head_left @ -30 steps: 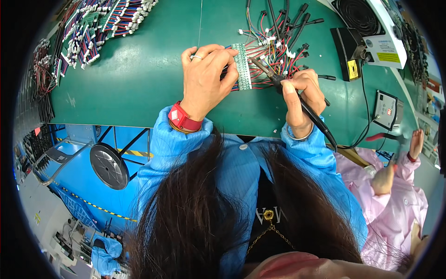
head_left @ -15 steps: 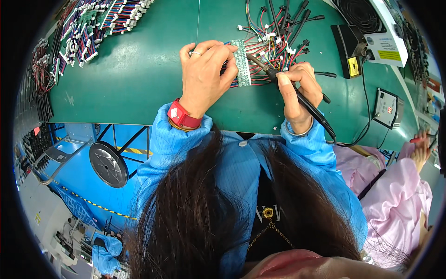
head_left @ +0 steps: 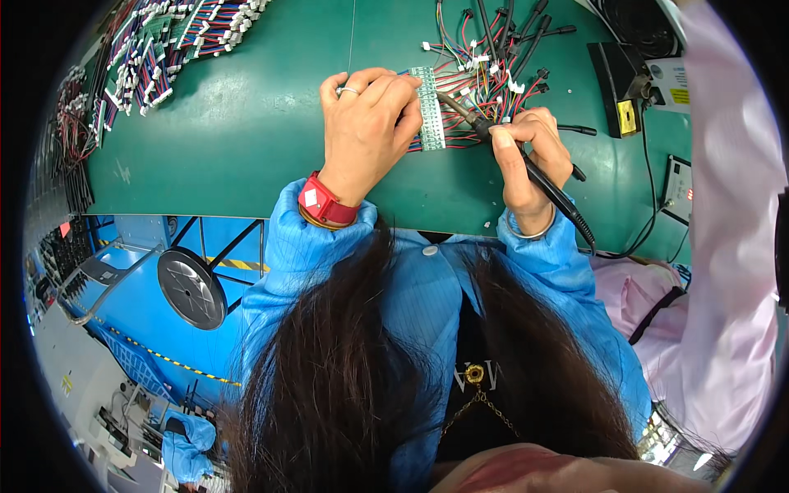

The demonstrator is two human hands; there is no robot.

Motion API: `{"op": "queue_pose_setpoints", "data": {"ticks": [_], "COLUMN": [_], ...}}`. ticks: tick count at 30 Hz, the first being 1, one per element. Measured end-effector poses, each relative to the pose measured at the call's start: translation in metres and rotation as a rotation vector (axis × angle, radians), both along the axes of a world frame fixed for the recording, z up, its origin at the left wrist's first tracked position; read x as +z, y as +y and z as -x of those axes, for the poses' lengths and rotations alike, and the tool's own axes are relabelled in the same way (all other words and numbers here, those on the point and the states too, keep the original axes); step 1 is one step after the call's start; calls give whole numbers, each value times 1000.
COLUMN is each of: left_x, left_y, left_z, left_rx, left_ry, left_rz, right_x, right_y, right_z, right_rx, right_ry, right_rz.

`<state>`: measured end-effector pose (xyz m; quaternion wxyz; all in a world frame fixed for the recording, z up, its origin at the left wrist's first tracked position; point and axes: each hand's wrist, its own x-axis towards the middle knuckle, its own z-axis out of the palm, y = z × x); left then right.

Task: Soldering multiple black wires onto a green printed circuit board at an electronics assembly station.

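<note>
My right hand (head_left: 532, 164) is closed round a black-handled soldering iron (head_left: 483, 128), its metal shaft pointing up and left. The shaft's end lies at the right edge of a narrow green circuit board strip (head_left: 431, 111), where red and black wires join; I cannot make out whether the tip touches. My left hand (head_left: 370, 127) is closed at the strip's left side, fingers bent over wires that run under it. What its fingertips pinch is mostly hidden. Beyond the strip spreads a bundle of coloured wires (head_left: 485, 78) with white and black connectors.
Bundled wired boards (head_left: 177, 45) are heaped at the green table's far left. At the right stand a black and yellow iron holder (head_left: 616, 90), a fan unit (head_left: 645, 25) and a small control box (head_left: 678, 189). A co-worker's pink sleeve (head_left: 731, 181) reaches across the right edge.
The co-worker's pink sleeve has swung up and forward at the right, covering part of the fan unit and control box. My hands, the iron and the strip stay almost in place.
</note>
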<state>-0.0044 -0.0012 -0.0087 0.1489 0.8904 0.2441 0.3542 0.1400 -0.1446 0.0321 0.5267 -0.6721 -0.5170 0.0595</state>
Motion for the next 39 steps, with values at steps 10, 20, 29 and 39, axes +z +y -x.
{"op": "queue_pose_setpoints", "data": {"ticks": [10,20,29,39], "left_x": [4,2,2,1], "left_y": [-1,-3,-3,-3], "left_z": [0,1,1,1], "left_rx": [-2,-18,-6,-11], "left_ry": [-9,-66,-51,-52], "left_rz": [5,57,45,41], "right_x": [3,-1,0,-1], "right_y": [-1,-2,-3,-2], "right_z": [1,1,1,0], "right_rx": [-8,-18,-6,5], "right_ry": [-6,-9,-20,-29], "right_rz": [-35,-100,-36,-42]}}
